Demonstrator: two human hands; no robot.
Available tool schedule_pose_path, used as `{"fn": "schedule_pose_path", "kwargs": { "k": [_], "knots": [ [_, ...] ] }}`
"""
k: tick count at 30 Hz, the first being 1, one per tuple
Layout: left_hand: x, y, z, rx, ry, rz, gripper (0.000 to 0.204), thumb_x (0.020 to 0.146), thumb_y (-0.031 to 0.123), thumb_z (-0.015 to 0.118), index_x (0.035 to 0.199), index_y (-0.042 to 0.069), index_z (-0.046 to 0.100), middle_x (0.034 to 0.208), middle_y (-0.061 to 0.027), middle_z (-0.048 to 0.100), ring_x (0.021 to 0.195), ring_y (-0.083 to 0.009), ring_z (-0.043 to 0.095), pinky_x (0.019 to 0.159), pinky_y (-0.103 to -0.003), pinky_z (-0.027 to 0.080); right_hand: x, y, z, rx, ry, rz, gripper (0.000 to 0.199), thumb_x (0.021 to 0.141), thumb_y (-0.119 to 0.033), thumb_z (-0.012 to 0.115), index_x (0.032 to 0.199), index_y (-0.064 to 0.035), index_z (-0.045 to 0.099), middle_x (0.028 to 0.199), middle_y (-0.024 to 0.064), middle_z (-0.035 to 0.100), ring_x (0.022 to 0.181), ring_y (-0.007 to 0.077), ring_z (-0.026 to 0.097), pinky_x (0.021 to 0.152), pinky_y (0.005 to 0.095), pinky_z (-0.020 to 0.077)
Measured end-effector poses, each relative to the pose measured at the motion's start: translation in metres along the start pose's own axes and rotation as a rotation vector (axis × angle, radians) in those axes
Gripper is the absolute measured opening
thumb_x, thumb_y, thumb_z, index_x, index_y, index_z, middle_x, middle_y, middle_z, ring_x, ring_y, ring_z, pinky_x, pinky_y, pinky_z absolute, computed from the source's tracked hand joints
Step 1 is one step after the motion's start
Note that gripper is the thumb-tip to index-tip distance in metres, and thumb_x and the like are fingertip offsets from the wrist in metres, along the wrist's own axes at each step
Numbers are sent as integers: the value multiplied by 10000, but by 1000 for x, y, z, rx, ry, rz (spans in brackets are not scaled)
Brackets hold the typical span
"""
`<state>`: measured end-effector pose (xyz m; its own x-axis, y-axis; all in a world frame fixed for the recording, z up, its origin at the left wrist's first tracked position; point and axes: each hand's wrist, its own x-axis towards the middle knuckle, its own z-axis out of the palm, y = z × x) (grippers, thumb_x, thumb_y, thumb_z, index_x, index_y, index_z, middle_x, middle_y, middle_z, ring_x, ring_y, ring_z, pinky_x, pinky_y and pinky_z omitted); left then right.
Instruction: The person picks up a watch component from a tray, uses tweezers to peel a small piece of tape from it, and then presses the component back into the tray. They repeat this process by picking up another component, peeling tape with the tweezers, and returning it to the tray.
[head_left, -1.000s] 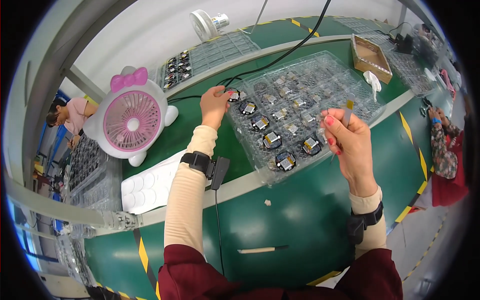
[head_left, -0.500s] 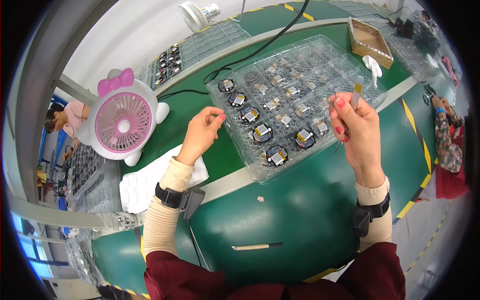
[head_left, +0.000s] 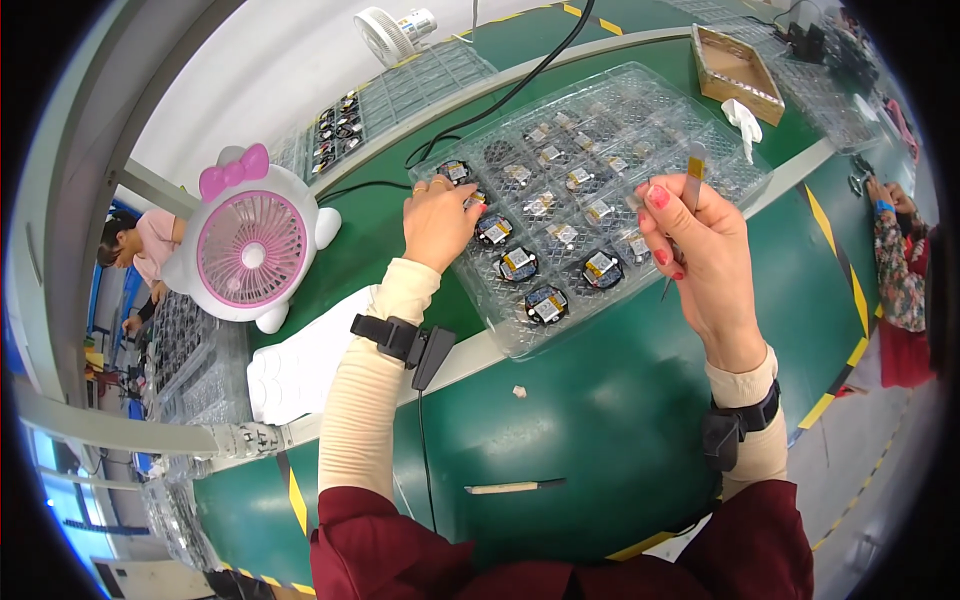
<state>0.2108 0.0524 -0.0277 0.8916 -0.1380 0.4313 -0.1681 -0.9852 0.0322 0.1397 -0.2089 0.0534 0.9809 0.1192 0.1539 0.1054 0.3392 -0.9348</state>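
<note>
Clear blister tray (head_left: 700, 150) of small round components lies slantwise across the green bench top (head_left: 560, 420), its near corner overhanging the pale strip that runs along the bench, so that both hands can get at the near rows without stretching. Left hand (head_left: 437, 222) rests at the tray's left edge, fingers curled down over a pocket there; it looks to be touching or pinching one of the round black components (head_left: 495, 229), but whether anything is actually gripped cannot be told from this angle. Right hand (head_left: 700, 250) hovers above the tray's right side, closed around a slim pair of tweezers (head_left: 693, 175) held upright between thumb and fingers, tips pointing down toward the bench; judged as a ready posture, tool kept clear of the parts. Near rows hold parts with black rims and yellow-white labels; farther pockets hold smaller pale pieces. Each forearm carries a black wrist strap; a dark cord (head_left: 425, 450) drops from the left one down the bench, probably grounding. A pink and white desk fan (head_left: 250, 250) stands to the left, facing the worker, beside a white moulded tray (head_left: 300, 365). A thin pale stick (head_left: 515, 487) lies on the bench near the body. A cardboard box (head_left: 735, 70) sits beyond the tray. Other people work at the far left and right edges.
</note>
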Motion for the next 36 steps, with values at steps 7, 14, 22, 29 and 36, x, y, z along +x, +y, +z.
{"fn": "schedule_pose_path", "kwargs": {
  "k": [7,14,22,29,36],
  "knots": [
    [1,-2,3,-112,-24,-74,222,673,252,668,836,102,660,919,-67,601,889,-275,534,728,-391,420,1,1,-1,1,-3,9,166,858,-162,532,882,-1,568,645,-9,510,472,27,373,385,166,232],
    [3,-11,-17,-381,82,-82,167,725,185,621,839,68,651,851,-78,620,788,-279,570,699,-370,443,-1,-2,2,-14,-3,13,159,852,-148,538,884,3,577,657,7,539,473,25,372,387,168,238],
    [-51,81,-104,-1097,-70,-153,168,772,48,587,932,22,632,777,-84,611,702,-156,569,629,-245,437,-11,14,10,-19,-145,153,145,829,-133,572,844,9,600,677,30,565,486,27,397,401,163,269],
    [-65,94,-132,-882,45,218,287,707,10,648,992,18,612,730,-83,608,625,-132,554,573,-240,435,-22,19,26,-48,-322,227,143,813,-136,594,820,6,601,636,26,544,483,33,399,426,166,299],
    [-60,97,-125,-719,282,308,196,717,-7,626,913,6,625,717,-78,613,596,-148,555,556,-239,438,-29,7,26,61,-350,212,189,851,-159,533,912,6,601,681,40,562,481,43,410,432,167,308]
  ]
}}
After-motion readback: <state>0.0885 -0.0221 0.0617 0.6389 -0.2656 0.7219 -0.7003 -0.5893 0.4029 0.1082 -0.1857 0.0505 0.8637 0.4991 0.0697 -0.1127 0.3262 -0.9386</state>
